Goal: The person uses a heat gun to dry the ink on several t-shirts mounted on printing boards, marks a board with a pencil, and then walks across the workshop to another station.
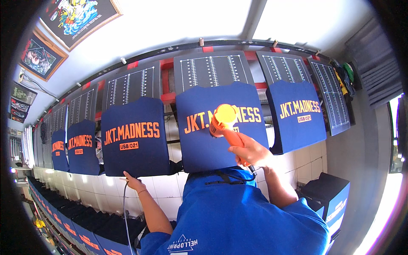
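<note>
My right hand (248, 152) grips the handle of an orange heat gun (223, 120). Its round yellow nozzle faces a navy shirt with orange lettering (204, 144), stretched on a tilted dark board (211, 70) marked with white ruler lines. The gun is close in front of the lettering. My left hand (134, 182) is at the lower edge of the neighbouring navy shirt (134, 151), fingers closed around a thin grey cable (125, 212) that hangs down from it. My blue-sleeved arms and blue shirt fill the bottom centre.
More boards with the same navy shirts run off to the left (83, 148) and right (296, 117). Behind them is a white tiled wall (170, 187). Framed pictures (42, 57) hang at the upper left. A blue and black box (329, 196) stands at the right.
</note>
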A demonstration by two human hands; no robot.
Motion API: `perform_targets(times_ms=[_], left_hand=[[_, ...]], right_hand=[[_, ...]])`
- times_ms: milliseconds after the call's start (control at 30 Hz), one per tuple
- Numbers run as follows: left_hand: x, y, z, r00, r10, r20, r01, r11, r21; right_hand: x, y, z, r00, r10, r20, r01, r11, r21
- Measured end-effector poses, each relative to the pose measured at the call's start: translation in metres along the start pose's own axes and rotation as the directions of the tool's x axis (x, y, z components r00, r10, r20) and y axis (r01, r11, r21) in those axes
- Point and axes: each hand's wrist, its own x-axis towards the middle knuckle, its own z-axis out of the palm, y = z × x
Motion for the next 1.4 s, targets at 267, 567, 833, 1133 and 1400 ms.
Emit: perform_targets(times_ms=[267, 567, 833, 1133, 1400], left_hand=[[-0.002, -0.001, 0.001, 1.0, 0.005, 0.003, -0.005, 1.0, 0.016], [-0.001, -0.003, 0.002, 1.0, 0.002, -0.003, -0.002, 1.0, 0.017], [-0.004, 0.002, -0.001, 0.999, 0.044, 0.022, -0.045, 0.997, 0.067], [-0.002, -0.002, 0.004, 0.993, 0.112, -0.041, -0.11, 0.993, 0.049], [-0.001, -0.005, 0.003, 0.992, 0.122, -0.009, -0.122, 0.992, 0.027]], right_hand=[[-0.004, 0.014, -0.012, 1.0, -0.001, 0.03, 0.0, 0.999, 0.053], [-0.007, 0.026, -0.02, 0.998, -0.006, -0.058, 0.006, 1.0, -0.005], [-0.016, 0.026, -0.02, 0.992, -0.017, -0.122, 0.014, 1.0, -0.023], [-0.024, 0.031, -0.028, 0.988, -0.027, -0.153, 0.02, 0.999, -0.05], [-0.029, 0.038, -0.039, 0.981, -0.02, -0.19, 0.018, 1.0, -0.015]])
